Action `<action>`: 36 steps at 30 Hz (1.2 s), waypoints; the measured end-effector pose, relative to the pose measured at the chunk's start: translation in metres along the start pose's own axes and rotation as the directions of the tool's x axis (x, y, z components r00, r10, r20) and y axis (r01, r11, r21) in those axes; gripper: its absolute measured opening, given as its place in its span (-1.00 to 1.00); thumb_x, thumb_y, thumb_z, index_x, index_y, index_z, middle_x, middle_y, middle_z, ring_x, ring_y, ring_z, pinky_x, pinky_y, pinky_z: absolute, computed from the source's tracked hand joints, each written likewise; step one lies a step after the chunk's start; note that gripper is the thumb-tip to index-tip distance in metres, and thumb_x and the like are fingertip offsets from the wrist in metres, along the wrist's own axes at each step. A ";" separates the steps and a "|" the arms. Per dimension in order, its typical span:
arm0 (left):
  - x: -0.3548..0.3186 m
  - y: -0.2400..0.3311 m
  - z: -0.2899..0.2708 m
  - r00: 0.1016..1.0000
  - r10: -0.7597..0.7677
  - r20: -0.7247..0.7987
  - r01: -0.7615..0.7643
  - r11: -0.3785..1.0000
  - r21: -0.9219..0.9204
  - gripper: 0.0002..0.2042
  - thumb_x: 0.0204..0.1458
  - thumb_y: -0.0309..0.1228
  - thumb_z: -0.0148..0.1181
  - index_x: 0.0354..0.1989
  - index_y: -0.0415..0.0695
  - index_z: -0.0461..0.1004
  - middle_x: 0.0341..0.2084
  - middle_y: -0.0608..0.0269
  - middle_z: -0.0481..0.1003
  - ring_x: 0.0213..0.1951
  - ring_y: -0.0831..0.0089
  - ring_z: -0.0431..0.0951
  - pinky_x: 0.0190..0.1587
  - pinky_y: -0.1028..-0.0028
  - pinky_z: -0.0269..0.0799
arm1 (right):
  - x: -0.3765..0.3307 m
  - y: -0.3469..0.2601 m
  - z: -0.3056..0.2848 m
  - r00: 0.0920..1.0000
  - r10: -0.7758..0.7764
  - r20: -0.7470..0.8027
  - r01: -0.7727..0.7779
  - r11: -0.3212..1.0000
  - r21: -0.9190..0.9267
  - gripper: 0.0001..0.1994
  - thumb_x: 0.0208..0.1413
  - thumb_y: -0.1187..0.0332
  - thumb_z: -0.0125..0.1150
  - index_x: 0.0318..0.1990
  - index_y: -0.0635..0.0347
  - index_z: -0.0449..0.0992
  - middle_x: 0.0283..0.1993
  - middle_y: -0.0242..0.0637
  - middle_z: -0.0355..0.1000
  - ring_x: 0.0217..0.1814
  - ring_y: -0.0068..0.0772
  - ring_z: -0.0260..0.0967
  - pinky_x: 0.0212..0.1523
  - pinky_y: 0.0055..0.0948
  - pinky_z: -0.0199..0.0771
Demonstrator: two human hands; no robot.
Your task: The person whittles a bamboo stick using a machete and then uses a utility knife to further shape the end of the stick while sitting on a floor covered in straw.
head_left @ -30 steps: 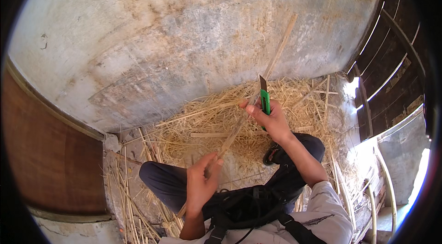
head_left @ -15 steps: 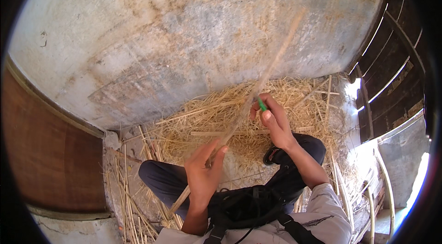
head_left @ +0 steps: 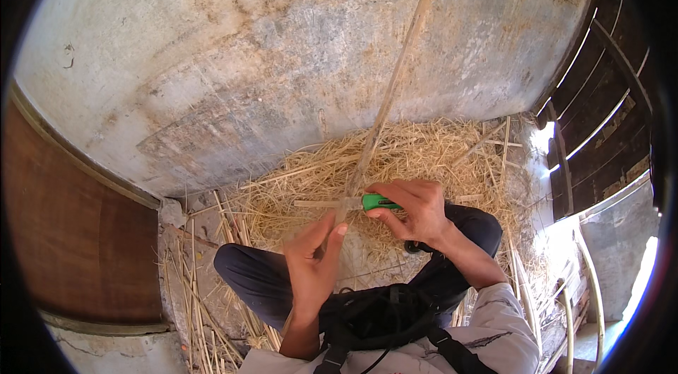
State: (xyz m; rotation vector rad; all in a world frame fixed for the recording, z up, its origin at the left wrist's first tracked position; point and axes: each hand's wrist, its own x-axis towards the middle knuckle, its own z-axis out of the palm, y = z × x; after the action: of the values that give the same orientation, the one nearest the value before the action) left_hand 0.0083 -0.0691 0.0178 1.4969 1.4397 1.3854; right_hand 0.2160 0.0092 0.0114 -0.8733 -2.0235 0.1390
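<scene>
My left hand (head_left: 312, 255) is closed on the lower part of a long, thin bamboo strip (head_left: 395, 81). From there the strip slants up and away to the right, its far end in front of the wall. My right hand (head_left: 419, 211) grips a green utility knife (head_left: 372, 202) with its front end pointing left. The knife's front end meets the strip just above my left fingertips; the blade itself is hard to make out. Under both hands, shavings (head_left: 431, 155) lie heaped between my bent knees and the wall.
A stained wall (head_left: 247, 56) rises beyond the shavings. Several bamboo strips (head_left: 194, 296) lie on the floor to the left, near a brown wooden panel (head_left: 85, 233). On the right are a dark slatted partition (head_left: 600, 113) and upright sticks (head_left: 592, 271).
My right hand has drawn the knife down and toward me along the strip, near my left hand. The strip's far end has swung left and stands steeper. My left hand has barely moved.
</scene>
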 end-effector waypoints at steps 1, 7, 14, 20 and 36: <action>0.000 0.000 0.000 1.000 -0.001 0.004 0.001 1.000 -0.023 -0.74 0.22 -0.52 0.31 0.05 -0.36 0.61 -0.37 0.32 0.56 -0.39 0.71 0.38 -0.37 0.62 0.26 | 0.000 -0.001 -0.001 1.000 0.006 0.001 -0.006 1.000 -0.004 -0.66 0.03 0.07 0.50 -0.12 0.05 0.67 -0.44 -0.40 0.56 -0.55 -0.32 0.50 -0.54 -0.36 0.44; 0.001 -0.002 0.001 1.000 0.001 0.012 0.000 1.000 -0.028 -0.74 0.23 -0.50 0.31 0.04 -0.37 0.61 -0.36 0.29 0.59 -0.35 0.68 0.41 -0.31 0.59 0.31 | -0.001 0.000 -0.001 0.999 0.049 -0.023 -0.050 0.998 -0.031 -0.71 0.09 0.12 0.47 -0.13 0.06 0.70 -0.41 -0.33 0.60 -0.54 -0.27 0.52 -0.51 -0.36 0.47; -0.029 -0.025 -0.001 0.995 -0.058 0.085 0.054 0.997 0.052 -0.74 0.20 -0.50 0.33 0.01 -0.39 0.62 -0.42 0.29 0.61 -0.38 0.71 0.39 -0.35 0.60 0.29 | 0.019 0.052 -0.038 0.894 0.381 -0.237 -0.415 0.903 -0.115 -0.69 0.22 0.12 0.38 -0.12 0.18 0.67 -0.48 -0.18 0.56 -0.52 -0.13 0.51 -0.44 -0.31 0.47; -0.025 -0.028 -0.001 0.999 -0.041 0.016 0.040 0.996 0.076 -0.73 0.22 -0.46 0.34 0.01 -0.38 0.62 -0.52 0.39 0.50 -0.52 0.78 0.35 -0.52 0.64 0.18 | 0.011 0.027 -0.029 0.911 0.398 -0.103 -0.385 0.914 0.129 -0.72 0.30 0.15 0.28 -0.01 0.14 0.61 -0.46 -0.19 0.52 -0.48 -0.21 0.52 -0.42 -0.36 0.45; -0.015 -0.019 -0.004 0.999 -0.032 0.019 0.031 0.999 0.036 -0.73 0.33 -0.38 0.21 0.03 -0.32 0.64 -0.54 0.42 0.44 -0.51 0.71 0.31 -0.45 0.58 0.22 | -0.003 0.005 0.005 0.997 -0.018 0.080 0.015 0.999 0.031 -0.68 0.09 0.10 0.47 -0.13 0.08 0.66 -0.43 -0.34 0.53 -0.52 -0.28 0.52 -0.55 -0.35 0.45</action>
State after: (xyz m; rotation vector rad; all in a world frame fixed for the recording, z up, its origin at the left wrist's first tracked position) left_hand 0.0009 -0.0802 -0.0028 1.4994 1.4768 1.3298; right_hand 0.2158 0.0124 0.0046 -0.8435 -2.0972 0.1984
